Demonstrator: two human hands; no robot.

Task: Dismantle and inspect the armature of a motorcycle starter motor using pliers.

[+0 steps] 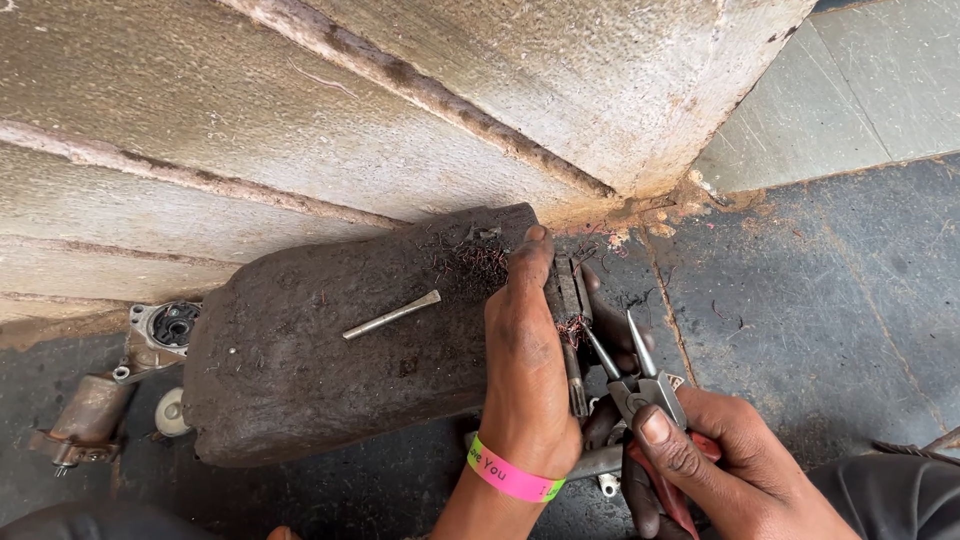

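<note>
My left hand [525, 340] wears a pink wristband and grips a dark metal part [570, 300] with copper wire strands, pressed against the right end of a dark wooden block [320, 370]. My right hand [715, 460] holds red-handled needle-nose pliers [640, 375]. The plier jaws are slightly apart and point up at the copper wires on the part. A metal punch or chisel [392, 314] lies on top of the block, left of my left hand. Bits of copper wire [478, 262] are scattered on the block's far end.
A concrete wall corner [450, 110] rises behind the block. A rusty starter-motor housing [95, 410] and a small metal casting [168, 328] lie on the floor at the left. A white round piece [172, 412] sits by the block. Dark stone floor [820, 300] stretches right.
</note>
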